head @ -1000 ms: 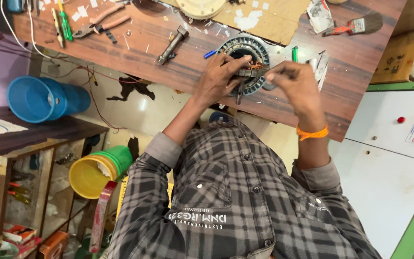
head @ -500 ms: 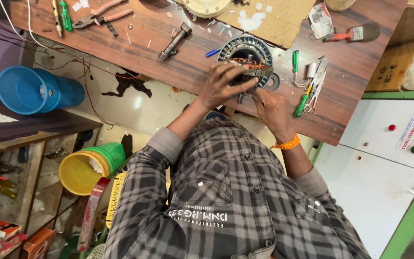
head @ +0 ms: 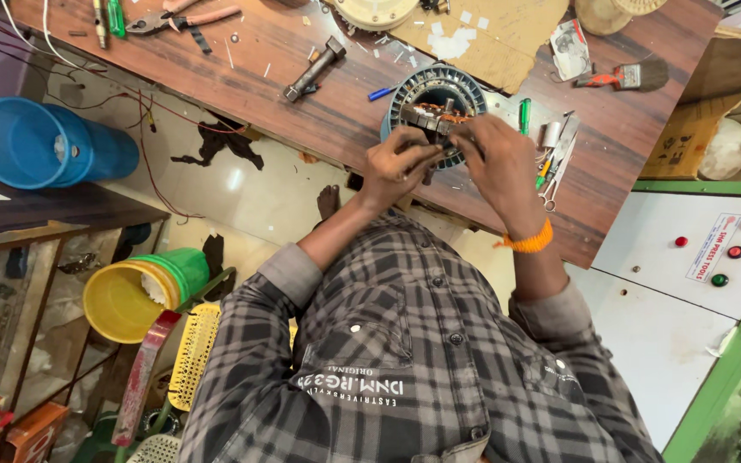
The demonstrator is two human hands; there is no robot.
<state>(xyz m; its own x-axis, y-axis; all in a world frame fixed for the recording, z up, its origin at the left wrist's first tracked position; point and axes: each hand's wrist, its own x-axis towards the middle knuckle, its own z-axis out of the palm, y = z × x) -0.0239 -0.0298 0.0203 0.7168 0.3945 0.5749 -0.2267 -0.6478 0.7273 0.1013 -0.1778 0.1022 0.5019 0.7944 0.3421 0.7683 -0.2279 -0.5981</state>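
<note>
A round motor stator with copper windings lies on the brown wooden workbench. Both hands meet at its near edge. My left hand has its fingers pinched on the windings at the stator's near left side. My right hand, with an orange band on the wrist, covers the near right side and grips the winding there. What the fingers hold beyond the wire is hidden.
Screwdrivers and scissors lie right of the stator, a paintbrush farther right, a hammer and pliers to the left. A blue bucket and yellow and green tubs stand on the floor. A white control cabinet is at right.
The view has shifted slightly. My right hand moved from the right of the stator in toward its near edge; both hands stay on the windings.
</note>
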